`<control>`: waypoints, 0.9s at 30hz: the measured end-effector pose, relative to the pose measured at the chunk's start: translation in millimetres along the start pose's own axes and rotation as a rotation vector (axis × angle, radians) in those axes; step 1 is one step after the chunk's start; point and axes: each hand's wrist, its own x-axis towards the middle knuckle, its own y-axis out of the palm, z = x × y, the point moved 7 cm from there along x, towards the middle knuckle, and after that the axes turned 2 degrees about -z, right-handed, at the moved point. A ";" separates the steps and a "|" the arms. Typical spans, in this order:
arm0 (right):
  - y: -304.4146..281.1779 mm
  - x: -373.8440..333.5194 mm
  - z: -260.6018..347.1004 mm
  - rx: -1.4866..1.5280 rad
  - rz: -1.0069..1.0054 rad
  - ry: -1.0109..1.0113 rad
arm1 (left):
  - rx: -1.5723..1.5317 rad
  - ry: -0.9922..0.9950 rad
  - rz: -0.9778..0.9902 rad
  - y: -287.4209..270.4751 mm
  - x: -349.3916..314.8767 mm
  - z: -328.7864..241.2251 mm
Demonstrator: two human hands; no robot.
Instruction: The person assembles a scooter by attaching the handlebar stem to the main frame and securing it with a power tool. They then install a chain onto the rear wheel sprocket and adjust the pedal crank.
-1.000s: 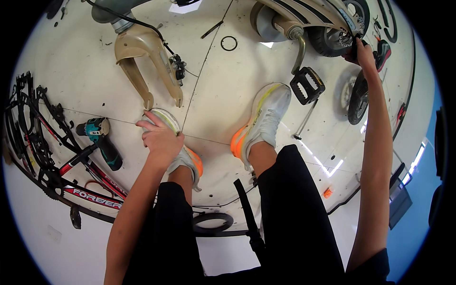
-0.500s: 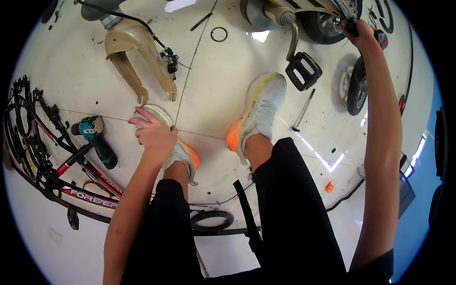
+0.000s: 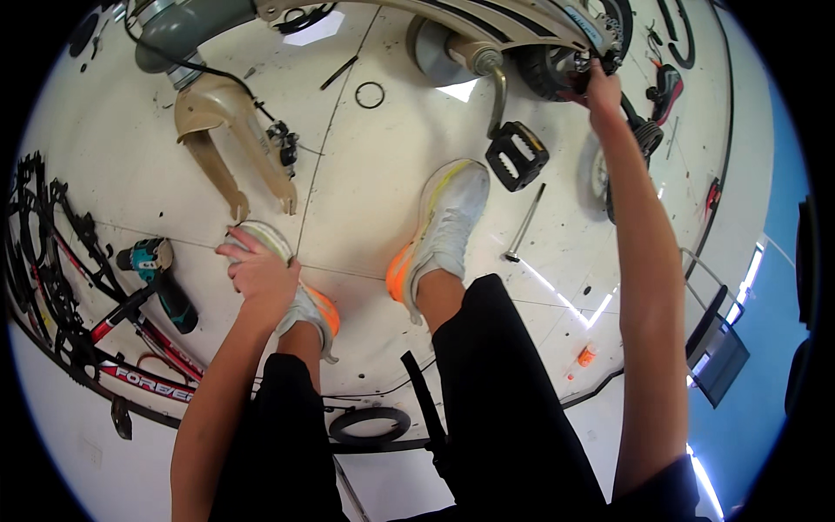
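Note:
A beige bicycle frame (image 3: pixel 513 24) with a bare front fork (image 3: pixel 209 113) spans the top of the head view. Its black pedal (image 3: pixel 517 157) hangs on a silver crank (image 3: pixel 500 100). My right hand (image 3: pixel 602 94) reaches to the rear wheel (image 3: pixel 544 74), fingers closed around a small part by the hub. What they grip is mostly hidden behind the hand. On the toe of my left shoe (image 3: pixel 309 304) rests my left hand (image 3: pixel 263 274), fingers spread and holding nothing.
At left a teal and black cordless drill (image 3: pixel 161 277) lies beside a black and red bicycle frame (image 3: pixel 143 376). A long metal bolt (image 3: pixel 526 224), a black ring (image 3: pixel 370 95) and a thin rod (image 3: pixel 339 73) lie on the pale floor. Another wheel (image 3: pixel 600 178) is partly hidden by my right forearm.
The view has shifted, bringing more of the beige frame in at the top. My right hand has moved left, nearer the rear hub. The left hand still rests on the shoe.

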 end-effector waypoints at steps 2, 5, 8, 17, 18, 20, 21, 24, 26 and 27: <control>-4.2 -24.7 2.7 0.119 -0.095 -0.018 | -0.010 0.010 -0.001 1.5 0.4 -1.7; -24.2 -31.0 8.2 0.134 -0.146 -0.054 | 0.014 0.030 -0.045 2.7 1.2 0.4; -36.7 -19.8 10.3 0.082 -0.132 -0.020 | 0.017 0.007 -0.001 3.6 0.7 0.3; -28.8 -5.7 22.3 -0.353 -0.317 -0.153 | 0.078 0.029 -0.027 2.0 4.1 -2.5; -26.4 -1.3 20.1 -0.351 -0.248 -0.090 | 0.099 0.028 -0.025 2.7 4.7 -2.0; -27.3 6.3 17.2 -0.349 -0.114 0.037 | 0.140 0.031 -0.021 4.7 4.3 -2.8; -25.2 7.1 16.0 -0.239 -0.077 0.061 | 0.130 0.026 -0.024 3.9 3.7 -2.3; -22.3 8.8 16.3 -0.150 -0.149 0.041 | 0.117 0.017 -0.021 1.1 3.3 -2.3; -31.5 25.8 6.7 -0.333 -0.184 -0.004 | 0.132 0.024 -0.006 0.9 4.3 -6.3; -30.3 26.9 6.2 -0.444 -0.260 -0.054 | 0.088 0.033 0.028 -2.1 1.8 -8.5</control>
